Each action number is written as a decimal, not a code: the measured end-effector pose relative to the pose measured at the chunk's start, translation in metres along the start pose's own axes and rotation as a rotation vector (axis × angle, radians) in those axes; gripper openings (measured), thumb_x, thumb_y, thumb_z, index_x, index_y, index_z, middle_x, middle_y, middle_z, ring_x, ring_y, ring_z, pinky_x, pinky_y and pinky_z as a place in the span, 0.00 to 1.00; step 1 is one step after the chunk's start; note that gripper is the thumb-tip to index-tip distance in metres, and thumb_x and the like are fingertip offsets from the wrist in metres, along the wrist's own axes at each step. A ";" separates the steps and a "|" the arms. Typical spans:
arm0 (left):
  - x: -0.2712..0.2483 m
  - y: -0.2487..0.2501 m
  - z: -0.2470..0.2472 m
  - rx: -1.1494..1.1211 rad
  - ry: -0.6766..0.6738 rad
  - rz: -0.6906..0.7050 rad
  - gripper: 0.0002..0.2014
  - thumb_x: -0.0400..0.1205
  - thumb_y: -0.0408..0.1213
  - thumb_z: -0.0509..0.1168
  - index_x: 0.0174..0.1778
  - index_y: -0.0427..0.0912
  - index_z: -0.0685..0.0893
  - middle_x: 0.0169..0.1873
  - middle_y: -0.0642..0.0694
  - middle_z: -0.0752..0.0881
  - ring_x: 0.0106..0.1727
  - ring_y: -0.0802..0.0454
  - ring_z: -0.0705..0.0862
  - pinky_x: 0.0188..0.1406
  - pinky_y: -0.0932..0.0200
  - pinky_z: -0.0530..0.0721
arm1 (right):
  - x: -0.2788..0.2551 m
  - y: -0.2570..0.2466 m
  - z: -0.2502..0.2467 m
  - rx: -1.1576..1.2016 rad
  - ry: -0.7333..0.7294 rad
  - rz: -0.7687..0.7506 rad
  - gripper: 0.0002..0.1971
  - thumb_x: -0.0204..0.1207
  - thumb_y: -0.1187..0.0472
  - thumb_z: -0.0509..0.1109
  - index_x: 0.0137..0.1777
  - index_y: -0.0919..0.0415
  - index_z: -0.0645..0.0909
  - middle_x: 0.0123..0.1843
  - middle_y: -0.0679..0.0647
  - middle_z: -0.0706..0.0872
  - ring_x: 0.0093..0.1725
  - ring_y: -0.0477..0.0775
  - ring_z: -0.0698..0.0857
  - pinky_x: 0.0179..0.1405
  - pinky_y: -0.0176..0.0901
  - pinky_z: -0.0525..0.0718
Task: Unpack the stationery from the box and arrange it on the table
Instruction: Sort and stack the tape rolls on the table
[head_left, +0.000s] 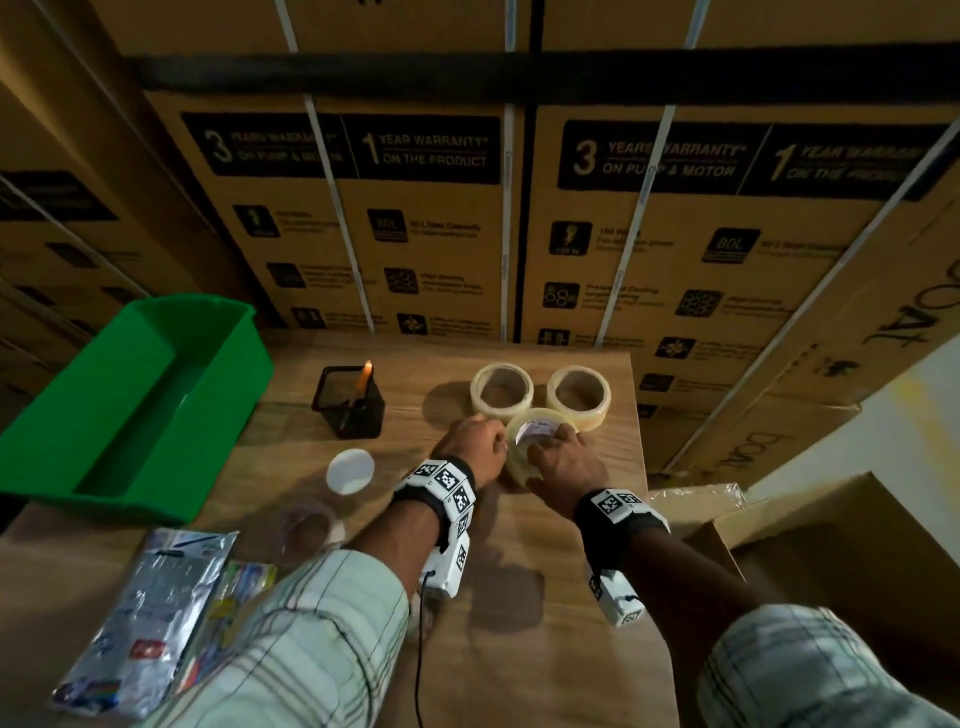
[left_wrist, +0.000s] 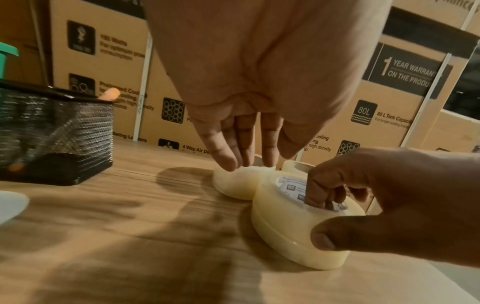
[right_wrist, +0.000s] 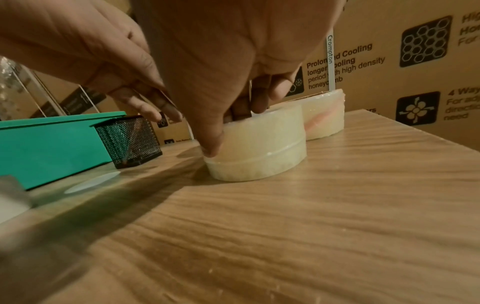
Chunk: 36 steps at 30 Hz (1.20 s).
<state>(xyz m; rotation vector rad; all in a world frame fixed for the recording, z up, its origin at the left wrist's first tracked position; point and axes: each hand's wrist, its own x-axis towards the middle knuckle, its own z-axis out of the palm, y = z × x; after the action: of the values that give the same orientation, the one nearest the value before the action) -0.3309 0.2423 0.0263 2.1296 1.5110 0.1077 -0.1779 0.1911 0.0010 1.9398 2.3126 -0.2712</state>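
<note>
Tape roll (head_left: 524, 452) is being set flat on the table (head_left: 519, 597), just in front of 2 other rolls (head_left: 501, 389), touching or nearly so. It's gripped by the right hand (head_left: 563, 467): fingers (left_wrist: 319, 195) curled into the core, thumb clamped on the outer wall. Left hand (head_left: 470, 447) is held w/ fingers straight, tips touching the rear-left roll. Step in hand: placement, arranging the rolls. Next, probably: fingers lifted from the core w/o dragging the roll, then back to the box (head_left: 831, 571).

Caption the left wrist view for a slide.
Right hand grips a tape roll on the table; left hand touches another.
</note>
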 end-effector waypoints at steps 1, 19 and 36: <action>0.007 0.000 0.001 -0.002 0.001 0.008 0.10 0.80 0.37 0.61 0.54 0.43 0.84 0.56 0.43 0.82 0.59 0.43 0.81 0.61 0.51 0.80 | 0.001 0.002 0.001 0.014 0.003 0.008 0.26 0.76 0.46 0.67 0.72 0.53 0.71 0.74 0.58 0.75 0.72 0.64 0.67 0.68 0.56 0.70; 0.063 0.010 0.025 -0.021 -0.175 0.047 0.32 0.77 0.32 0.67 0.78 0.40 0.65 0.76 0.39 0.68 0.76 0.40 0.71 0.74 0.51 0.72 | 0.036 0.047 0.009 0.234 -0.127 0.215 0.59 0.66 0.32 0.72 0.84 0.58 0.40 0.84 0.65 0.51 0.84 0.68 0.42 0.81 0.61 0.53; -0.010 0.032 -0.018 0.017 0.010 0.075 0.09 0.82 0.41 0.64 0.53 0.43 0.84 0.51 0.42 0.88 0.52 0.43 0.85 0.53 0.50 0.85 | -0.039 0.028 -0.016 0.201 0.224 0.088 0.20 0.74 0.61 0.71 0.67 0.58 0.77 0.63 0.62 0.80 0.58 0.69 0.82 0.51 0.58 0.83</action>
<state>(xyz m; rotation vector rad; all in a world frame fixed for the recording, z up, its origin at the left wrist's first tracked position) -0.3130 0.2321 0.0585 2.2026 1.4429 0.1333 -0.1425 0.1617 0.0228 2.2697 2.4077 -0.3025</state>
